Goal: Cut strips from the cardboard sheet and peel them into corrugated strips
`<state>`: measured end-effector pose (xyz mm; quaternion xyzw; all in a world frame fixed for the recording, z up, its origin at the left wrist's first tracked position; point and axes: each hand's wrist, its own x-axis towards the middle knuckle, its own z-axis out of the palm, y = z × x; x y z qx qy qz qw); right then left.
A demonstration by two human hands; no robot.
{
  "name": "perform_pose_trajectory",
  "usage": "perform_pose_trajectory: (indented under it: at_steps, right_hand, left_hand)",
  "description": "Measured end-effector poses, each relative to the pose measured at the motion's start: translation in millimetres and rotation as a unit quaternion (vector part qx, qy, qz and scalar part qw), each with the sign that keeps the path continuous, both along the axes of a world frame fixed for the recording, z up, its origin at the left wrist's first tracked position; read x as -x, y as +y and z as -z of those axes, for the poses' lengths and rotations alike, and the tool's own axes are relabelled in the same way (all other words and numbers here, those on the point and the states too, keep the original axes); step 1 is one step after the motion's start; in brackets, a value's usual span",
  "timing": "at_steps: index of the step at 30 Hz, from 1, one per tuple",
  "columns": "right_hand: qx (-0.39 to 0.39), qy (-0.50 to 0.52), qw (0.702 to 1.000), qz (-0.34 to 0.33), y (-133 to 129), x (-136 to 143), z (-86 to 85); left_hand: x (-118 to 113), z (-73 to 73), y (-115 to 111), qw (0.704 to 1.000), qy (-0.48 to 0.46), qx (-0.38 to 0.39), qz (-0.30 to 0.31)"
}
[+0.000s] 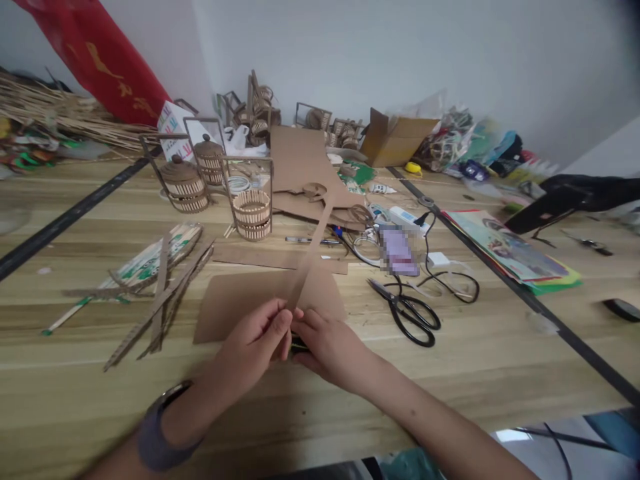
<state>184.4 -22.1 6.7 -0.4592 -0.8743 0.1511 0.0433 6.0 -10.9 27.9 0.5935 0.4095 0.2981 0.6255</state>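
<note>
My left hand (pixel 265 333) pinches a long narrow cardboard strip (pixel 313 250) between thumb and fingers; the strip rises away from me over the table. Close beside it, my right hand (pixel 327 343) is closed, its fingers curled near the strip's lower end. A dark object, mostly hidden, shows under the right fingers, and I cannot make out what it is. Beneath both hands lies a flat piece of brown cardboard (pixel 225 303). Black-handled scissors (pixel 407 313) rest to the right with their blades parted.
Small wooden-slat baskets with tall handles (pixel 251 215) stand at the back left. Cut cardboard strips (pixel 160 300) lie on the left. A phone (pixel 400 250), cables and a glue bottle (pixel 383 189) are on the right, near stacked colourful papers (pixel 500 243). A cardboard box (pixel 397 140) sits behind.
</note>
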Motion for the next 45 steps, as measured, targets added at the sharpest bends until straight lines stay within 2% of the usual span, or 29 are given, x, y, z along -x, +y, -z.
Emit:
perform_pose_trajectory:
  at_steps: [5,9,11,13,16,19,23,31,40,45]
  right_hand:
    - [0.040,0.033,0.993,0.103,-4,-6,-1.2]
    - [0.028,0.042,0.976,0.212,-3,-27,-6.7]
    - [0.004,0.058,0.971,0.233,-1,-39,-11.4]
    - [-0.057,0.084,0.972,0.211,0,-45,-15.4]
    - [-0.152,0.099,0.975,0.130,-1,-43,-17.6]
    - [-0.169,0.091,0.979,0.064,-4,-35,-15.3]
    - [-0.173,0.080,0.982,0.009,-9,-28,-9.5]
    - [-0.174,0.046,0.984,0.000,-14,-27,-3.8]
    - [-0.163,0.062,0.985,-0.001,-12,-30,-5.9]
    - [-0.163,0.060,0.985,-0.004,-11,-32,-5.3]
  left_hand:
    - [2,-0.5,-8,0.996,-0.071,0.057,-0.013]
    - [3,-2.9,-10,0.992,-0.094,0.079,0.002]
    - [2,-2.3,-8,0.991,-0.106,0.084,0.000]
    - [0,-0.5,-5,0.989,-0.119,0.090,-0.006]
    - [-1,3.1,-2,0.984,-0.136,0.111,-0.010]
    - [-1,7.0,-1,0.979,-0.152,0.138,-0.016]
    - [-2,9.7,0,0.973,-0.153,0.167,-0.033]
    - [-4,8.4,-1,0.970,-0.153,0.184,-0.047]
    - [-3,8.0,-3,0.974,-0.150,0.170,-0.024]
    - [-2,7.8,-3,0.965,-0.163,0.205,-0.027]
